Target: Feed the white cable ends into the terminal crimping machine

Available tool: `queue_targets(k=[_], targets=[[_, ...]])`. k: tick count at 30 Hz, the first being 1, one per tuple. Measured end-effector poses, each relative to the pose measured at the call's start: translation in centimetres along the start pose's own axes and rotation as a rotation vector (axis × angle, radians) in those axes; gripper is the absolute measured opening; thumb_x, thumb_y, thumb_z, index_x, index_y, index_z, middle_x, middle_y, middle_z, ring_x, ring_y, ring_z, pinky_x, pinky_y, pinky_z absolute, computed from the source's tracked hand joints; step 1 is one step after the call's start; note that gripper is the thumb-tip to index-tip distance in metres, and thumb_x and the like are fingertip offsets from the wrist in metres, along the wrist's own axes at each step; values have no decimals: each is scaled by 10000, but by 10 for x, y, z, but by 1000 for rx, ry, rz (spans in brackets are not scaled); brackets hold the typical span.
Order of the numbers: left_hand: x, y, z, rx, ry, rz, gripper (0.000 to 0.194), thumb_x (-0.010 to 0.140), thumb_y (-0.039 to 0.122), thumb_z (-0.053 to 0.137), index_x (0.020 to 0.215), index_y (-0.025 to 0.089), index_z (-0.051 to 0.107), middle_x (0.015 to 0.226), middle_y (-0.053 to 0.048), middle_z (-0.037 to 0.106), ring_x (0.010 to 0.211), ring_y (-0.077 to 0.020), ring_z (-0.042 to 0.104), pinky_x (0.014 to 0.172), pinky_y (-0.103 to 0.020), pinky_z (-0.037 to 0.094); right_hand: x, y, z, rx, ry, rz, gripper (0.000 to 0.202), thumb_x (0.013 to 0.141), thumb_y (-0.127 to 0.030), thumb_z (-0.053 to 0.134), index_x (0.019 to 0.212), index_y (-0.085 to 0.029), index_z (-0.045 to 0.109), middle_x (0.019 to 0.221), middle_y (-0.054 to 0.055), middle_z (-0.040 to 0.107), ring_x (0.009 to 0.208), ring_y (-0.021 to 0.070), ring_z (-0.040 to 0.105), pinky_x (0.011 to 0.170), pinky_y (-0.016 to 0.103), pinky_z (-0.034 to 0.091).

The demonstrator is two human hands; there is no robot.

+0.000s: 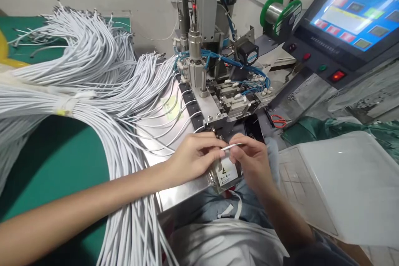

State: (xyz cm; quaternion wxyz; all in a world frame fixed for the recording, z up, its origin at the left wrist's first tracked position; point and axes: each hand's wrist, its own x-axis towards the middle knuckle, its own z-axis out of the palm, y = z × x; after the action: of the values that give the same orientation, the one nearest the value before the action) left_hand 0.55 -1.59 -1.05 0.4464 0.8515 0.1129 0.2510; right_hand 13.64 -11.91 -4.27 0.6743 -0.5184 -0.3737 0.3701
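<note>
Head view: left hand point(195, 156) pinches a short visible length of white cable point(227, 148) between thumb and fingertips; right hand point(249, 158) has thumb and fingers closed on its other end, tip partly hidden. Cable sits in front of the machine point(206, 14), near side, just above a warning label point(228, 173). Left: big bundle of white cables point(121, 162), tied with a clear wrap point(67, 104), over green mat point(68, 153); several strands run to the machine's left edge. Far right: wire spool point(274, 13), green flanges; lit touchscreen point(352, 12). Right: red-handled scissors point(278, 121); nearer, white tray point(358, 187).
</note>
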Motion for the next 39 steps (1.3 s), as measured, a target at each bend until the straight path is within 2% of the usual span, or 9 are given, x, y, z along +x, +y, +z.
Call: queue_targets(k=[6,13,16,20,24,28,31,35,39], targets=[[-1,-3,-1,0,-23,99,237,899,188,444,781,118,638,632,-18,558,601,-90,511,578,-195,434,2,-4,-3,-218,-6,-153,125,786,-263,609,826,-204,711,717,21,579,618,115,512,511,242,397],[-3,-10,-1,137,-57,195,263,911,193,389,881,121,640,692,-46,563,648,-107,507,571,-201,424,10,-19,-15,-559,-137,-215,167,782,-266,596,715,-159,703,515,-38,421,456,70,344,438,223,284],[-4,-11,2,141,-10,221,222,896,180,435,841,121,642,661,-34,562,618,-98,504,553,-191,417,8,-16,-8,-481,-68,-194,180,768,-276,602,684,-157,709,478,-52,362,444,70,321,426,219,273],[-6,-10,3,187,21,251,198,891,176,456,812,119,628,660,-22,568,591,-81,514,541,-175,420,0,-4,5,-431,79,-180,202,785,-283,571,692,-165,706,491,-37,395,457,85,358,419,220,288],[-6,-7,-3,608,-64,318,268,906,143,348,859,103,609,684,-30,543,553,-93,491,506,-203,422,2,3,5,-696,153,-361,193,795,-252,539,712,-178,696,488,-38,381,445,87,322,446,237,307],[-3,-6,-9,979,-156,414,299,893,100,301,829,93,593,701,-38,514,580,-126,493,514,-245,435,16,-5,-4,-768,-104,-305,239,790,-204,523,569,-172,606,474,-59,276,454,84,308,474,240,304],[-3,-9,-7,817,-114,356,273,879,95,333,810,105,597,682,-24,504,552,-107,465,486,-219,388,20,-10,-5,-654,-137,-252,246,791,-204,517,557,-166,583,475,-65,232,458,83,299,479,241,301],[-4,-13,0,412,-27,240,224,905,170,405,813,121,604,661,-8,517,581,-86,481,526,-183,382,12,-7,1,-516,26,-260,236,799,-239,537,583,-165,599,482,-63,229,467,87,294,473,244,285],[-4,-13,2,389,-131,162,236,922,201,387,878,120,604,709,-19,527,617,-91,510,562,-180,406,9,3,-2,-503,74,-177,233,802,-266,552,604,-165,618,493,-54,295,485,91,320,478,243,295]])
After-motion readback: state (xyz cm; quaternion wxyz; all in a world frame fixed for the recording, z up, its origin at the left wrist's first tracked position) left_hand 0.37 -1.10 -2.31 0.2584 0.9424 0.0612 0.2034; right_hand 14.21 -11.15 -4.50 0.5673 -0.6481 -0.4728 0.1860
